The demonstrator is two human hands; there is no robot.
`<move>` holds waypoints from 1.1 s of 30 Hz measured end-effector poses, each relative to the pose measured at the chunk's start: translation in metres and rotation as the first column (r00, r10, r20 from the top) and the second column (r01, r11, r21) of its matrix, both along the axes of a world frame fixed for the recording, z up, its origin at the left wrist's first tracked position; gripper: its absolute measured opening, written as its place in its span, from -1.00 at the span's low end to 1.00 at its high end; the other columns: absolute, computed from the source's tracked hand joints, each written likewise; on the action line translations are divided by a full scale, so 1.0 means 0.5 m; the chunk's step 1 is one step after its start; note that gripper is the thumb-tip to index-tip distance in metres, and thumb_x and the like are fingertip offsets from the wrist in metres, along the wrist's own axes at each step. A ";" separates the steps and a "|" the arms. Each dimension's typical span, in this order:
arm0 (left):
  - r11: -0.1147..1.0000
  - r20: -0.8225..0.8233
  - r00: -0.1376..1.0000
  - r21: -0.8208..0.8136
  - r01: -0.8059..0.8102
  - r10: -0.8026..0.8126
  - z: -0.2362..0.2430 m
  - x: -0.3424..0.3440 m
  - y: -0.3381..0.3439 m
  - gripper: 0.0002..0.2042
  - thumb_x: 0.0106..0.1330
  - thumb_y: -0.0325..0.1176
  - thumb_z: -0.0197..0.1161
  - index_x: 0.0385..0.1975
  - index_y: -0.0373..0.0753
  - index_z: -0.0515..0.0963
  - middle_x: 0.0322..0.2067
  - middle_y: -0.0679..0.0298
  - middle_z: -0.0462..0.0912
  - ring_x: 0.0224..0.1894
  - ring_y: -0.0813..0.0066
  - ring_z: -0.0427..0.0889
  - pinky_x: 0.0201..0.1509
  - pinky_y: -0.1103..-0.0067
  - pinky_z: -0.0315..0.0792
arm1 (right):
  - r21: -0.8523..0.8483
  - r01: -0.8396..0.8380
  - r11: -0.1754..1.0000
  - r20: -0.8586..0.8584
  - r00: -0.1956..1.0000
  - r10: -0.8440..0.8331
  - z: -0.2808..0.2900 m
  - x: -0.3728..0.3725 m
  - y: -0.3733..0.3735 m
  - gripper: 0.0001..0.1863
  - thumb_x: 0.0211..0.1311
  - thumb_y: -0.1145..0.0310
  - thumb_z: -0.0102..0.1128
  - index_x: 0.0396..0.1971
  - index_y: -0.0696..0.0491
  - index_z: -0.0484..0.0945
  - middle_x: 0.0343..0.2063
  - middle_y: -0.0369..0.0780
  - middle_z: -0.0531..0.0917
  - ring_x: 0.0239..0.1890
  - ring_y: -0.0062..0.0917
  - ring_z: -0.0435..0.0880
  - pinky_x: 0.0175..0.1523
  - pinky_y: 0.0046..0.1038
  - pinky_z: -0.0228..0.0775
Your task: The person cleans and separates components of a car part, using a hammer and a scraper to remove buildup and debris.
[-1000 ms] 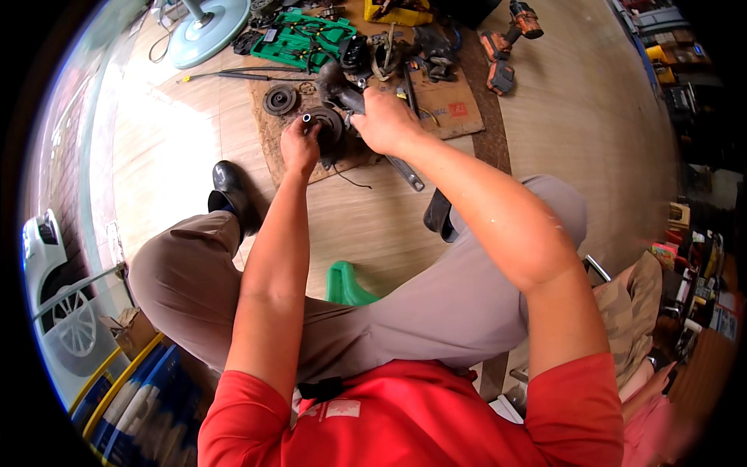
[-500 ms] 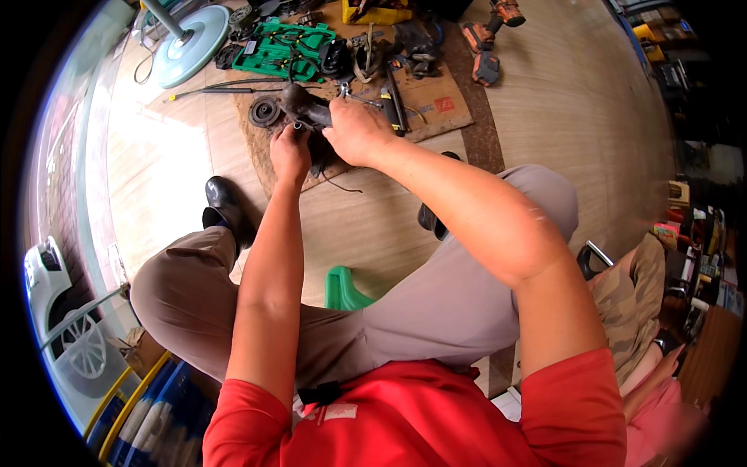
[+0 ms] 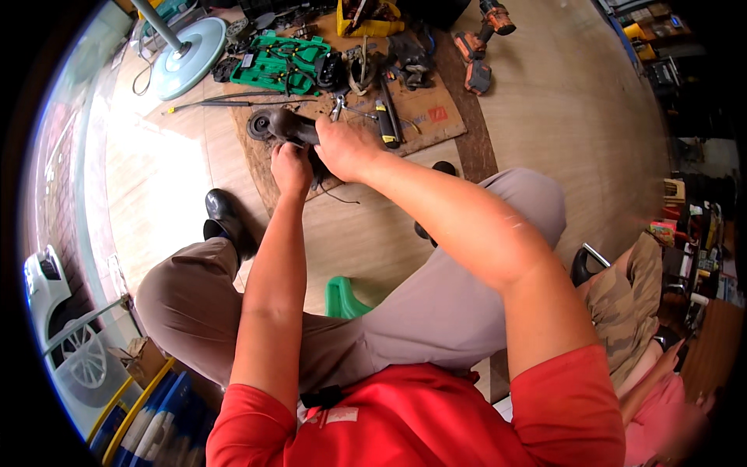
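Observation:
My right hand [image 3: 346, 148] is closed on a dark tool [image 3: 285, 124] with a thick, rounded head, tilted toward the left. The head is over the edge of a round dark metal part [image 3: 257, 128] on the stained cardboard [image 3: 440, 132]. My left hand [image 3: 292, 167] is closed just below the head, on something I cannot make out, with a dark part and thin cord beneath. A silver tool [image 3: 338, 105] and a black-and-yellow cylindrical tool [image 3: 387, 124] lie beyond my right hand.
A green tool case [image 3: 280, 62], yellow bin [image 3: 368, 19] and orange power drill [image 3: 475, 58] lie beyond. A pale round stand base [image 3: 191, 66] is at top left. A green stool [image 3: 338, 296] is below me. Another person in camouflage shorts [image 3: 630, 311] is at right, beside cluttered shelving.
The tool in my right hand has shifted left and down, toward the round part. The small metal tube visible earlier in my left hand is now hidden.

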State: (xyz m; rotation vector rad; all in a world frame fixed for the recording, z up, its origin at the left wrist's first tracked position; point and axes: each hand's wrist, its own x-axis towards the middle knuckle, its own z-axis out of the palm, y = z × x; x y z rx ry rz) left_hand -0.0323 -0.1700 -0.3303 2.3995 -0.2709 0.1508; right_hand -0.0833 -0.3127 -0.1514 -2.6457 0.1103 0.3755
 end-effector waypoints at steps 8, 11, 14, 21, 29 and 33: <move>1.000 -0.024 1.000 0.011 -0.018 0.018 0.015 -0.003 -0.011 -0.84 0.22 -0.27 0.25 -0.37 -0.23 0.56 -0.29 0.10 0.65 -0.03 -0.01 0.51 0.02 0.21 0.40 | 0.055 0.070 0.996 0.045 0.996 -0.072 -0.016 0.011 0.005 -0.70 0.23 0.28 0.12 -0.16 0.17 0.42 -0.29 0.04 0.67 -0.14 -0.07 0.65 -0.02 -0.11 0.46; 1.000 0.007 1.000 0.013 0.005 -0.005 0.011 -0.003 -0.012 -0.84 0.21 -0.29 0.25 -0.37 -0.24 0.55 -0.30 0.09 0.65 -0.03 -0.01 0.51 0.01 0.20 0.40 | 0.041 0.069 0.997 0.043 0.997 -0.071 -0.019 0.009 0.001 -0.71 0.22 0.29 0.12 -0.17 0.17 0.42 -0.31 0.04 0.67 -0.17 -0.05 0.65 -0.04 -0.11 0.47; 0.999 -0.007 1.000 0.039 0.011 -0.011 0.022 -0.014 -0.019 -0.85 0.21 -0.31 0.25 -0.36 -0.25 0.56 -0.30 0.10 0.65 -0.04 -0.01 0.51 0.01 0.20 0.40 | -0.008 0.016 1.000 0.025 1.000 -0.016 -0.043 0.009 -0.011 -0.71 0.22 0.29 0.13 -0.18 0.17 0.41 -0.33 0.03 0.67 -0.19 -0.05 0.65 -0.05 -0.10 0.47; 0.995 -0.051 0.998 0.097 0.036 -0.031 0.018 0.001 -0.010 -0.83 0.24 -0.27 0.21 -0.31 -0.22 0.56 -0.27 0.12 0.66 -0.07 0.00 0.52 -0.01 0.22 0.40 | 0.085 0.067 0.994 0.131 0.988 -0.078 -0.018 0.006 -0.003 -0.72 0.21 0.30 0.13 -0.21 0.18 0.41 -0.34 0.03 0.67 -0.20 -0.06 0.66 -0.07 -0.11 0.47; 0.999 -0.200 0.980 -0.041 -0.014 0.005 0.033 0.013 -0.008 -0.82 0.24 -0.30 0.24 -0.23 -0.22 0.60 -0.27 0.10 0.69 -0.15 0.03 0.60 -0.08 0.26 0.44 | 0.012 0.073 0.997 0.003 0.997 -0.073 -0.028 0.015 -0.019 -0.70 0.22 0.30 0.15 -0.15 0.18 0.45 -0.26 0.04 0.67 -0.13 -0.09 0.65 -0.02 -0.13 0.47; 0.870 -0.246 0.969 -0.485 -0.092 -0.035 -0.012 0.035 0.042 -0.80 0.27 -0.42 0.29 -0.14 -0.27 0.60 -0.23 0.14 0.72 -0.18 0.44 0.67 -0.07 0.55 0.46 | 0.042 0.142 0.989 -0.003 0.990 -0.142 0.010 0.018 -0.023 -0.73 0.21 0.35 0.08 -0.14 0.17 0.48 -0.19 0.02 0.67 -0.09 -0.12 0.66 0.02 -0.18 0.49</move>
